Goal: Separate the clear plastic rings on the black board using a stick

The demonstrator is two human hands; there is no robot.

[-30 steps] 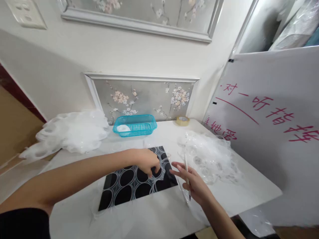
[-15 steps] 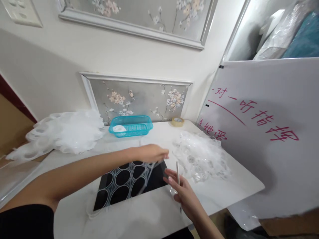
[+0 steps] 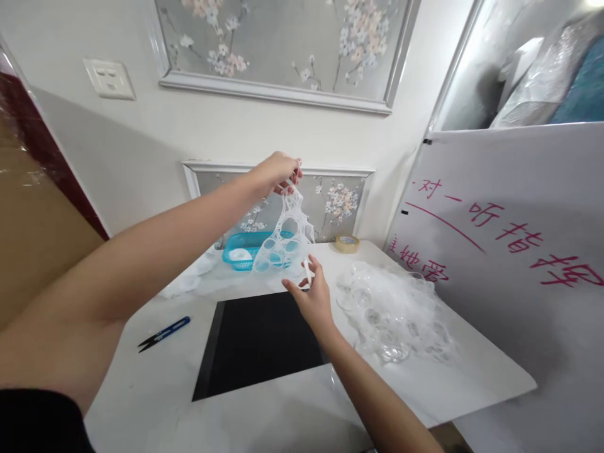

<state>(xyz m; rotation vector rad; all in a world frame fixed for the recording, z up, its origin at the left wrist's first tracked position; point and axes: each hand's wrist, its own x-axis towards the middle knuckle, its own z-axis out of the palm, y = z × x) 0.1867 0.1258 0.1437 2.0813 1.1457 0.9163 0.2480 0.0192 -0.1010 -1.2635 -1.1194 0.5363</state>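
My left hand (image 3: 279,171) is raised in front of the lower wall panel, its fingers closed on the top of a translucent white plastic sheet with round holes (image 3: 287,234). The sheet hangs down limp in front of the blue basket (image 3: 232,241). Below it, my right hand (image 3: 315,299) has a slim white stick (image 3: 307,272) between its fingers; its exact kind is not clear. The thumb is stretched out to the left. Under the hands lies a flat black mat (image 3: 259,346), its surface bare.
Thread snips with a blue handle (image 3: 165,333) lie left of the mat. To the right is a heap of clear perforated sheets (image 3: 394,308). A roll of tape (image 3: 347,244) sits at the back. More white sheets (image 3: 189,280) are partly behind my left arm. A written whiteboard (image 3: 500,302) stands right.
The perforated sheet has come off the black mat and now hangs from my raised left hand. My right hand has moved up and left. The view has shifted, and the snips now show.
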